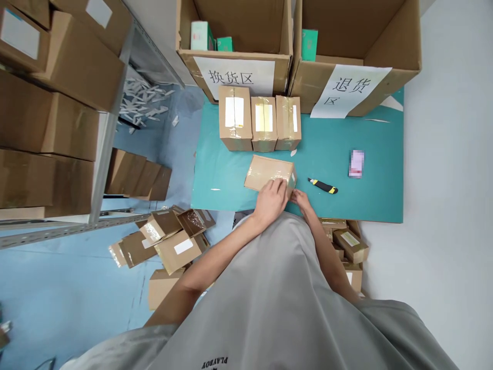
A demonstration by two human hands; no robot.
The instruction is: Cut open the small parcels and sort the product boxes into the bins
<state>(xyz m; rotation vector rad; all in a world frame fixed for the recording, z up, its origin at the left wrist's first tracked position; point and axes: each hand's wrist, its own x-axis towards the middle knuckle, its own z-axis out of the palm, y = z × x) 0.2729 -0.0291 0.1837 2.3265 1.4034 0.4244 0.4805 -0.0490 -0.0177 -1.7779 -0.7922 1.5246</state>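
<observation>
Grey shirt [269,288] is nearest the cam, "PLAYBOY" upside down at its hem. L hand [271,203]: fingers bent, tips on top of the small box [265,172] nr its R end; can't tell if gripping or just pressing. R hand [301,199]: fingers bunched at the box's near R corner, narrow; can't tell what's pinched, if anything. Box lies on the teal surface [370,200] by the near edge, shiny tape on top, looks shut, so prob. unopened. Utility knife [323,186] lies loose R of it, a pixelated pink item [356,163] farther R. Just beyond: 3 taped boxes in a row, L [235,141], mid [264,143], R [288,141], also shut, so apparently all left to do. Behind: L bin [283,67] w/ 2 green packs [202,36], R bin [400,79] w/ 1 green pack [309,45]; those look done. Opened ctns [181,249] on the floor L, more boxes [350,244] below the surface R, prob. handled already.
</observation>
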